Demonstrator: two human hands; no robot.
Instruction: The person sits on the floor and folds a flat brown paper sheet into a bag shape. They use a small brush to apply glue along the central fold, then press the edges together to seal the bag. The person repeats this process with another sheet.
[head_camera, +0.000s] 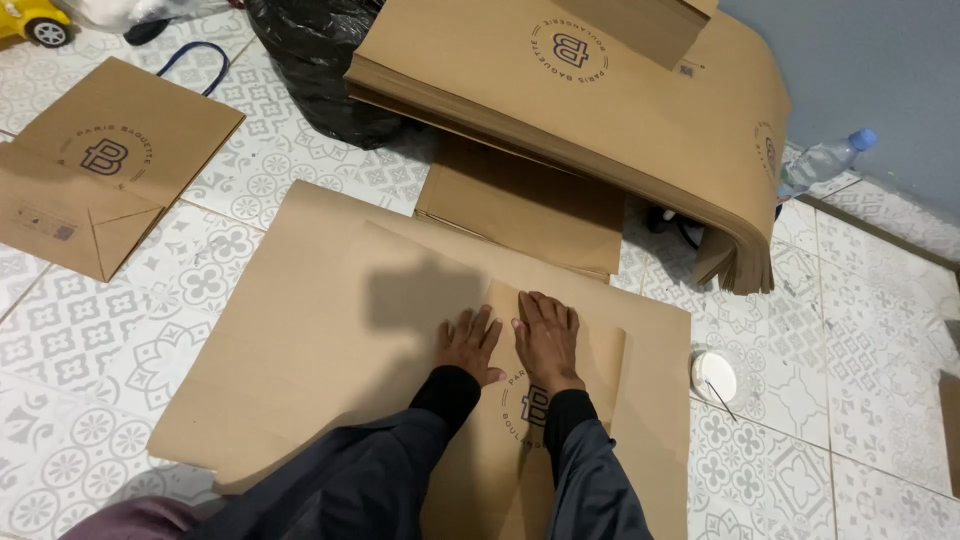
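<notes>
A flat brown paper bag (500, 450) with a round dark logo lies on a large brown cardboard sheet (300, 340) on the tiled floor. My left hand (468, 343) and my right hand (547, 336) rest side by side, palms down with fingers spread, on the bag's upper end. Both press flat on the paper and neither grips anything. Dark sleeves cover both forearms.
A thick, bent stack of flat brown bags (600, 100) lies beyond, over a smaller pile (520, 205). A finished bag (100, 165) lies at left. A black plastic sack (315, 60), a plastic bottle (820, 162) and a small white round container (714, 376) stand around.
</notes>
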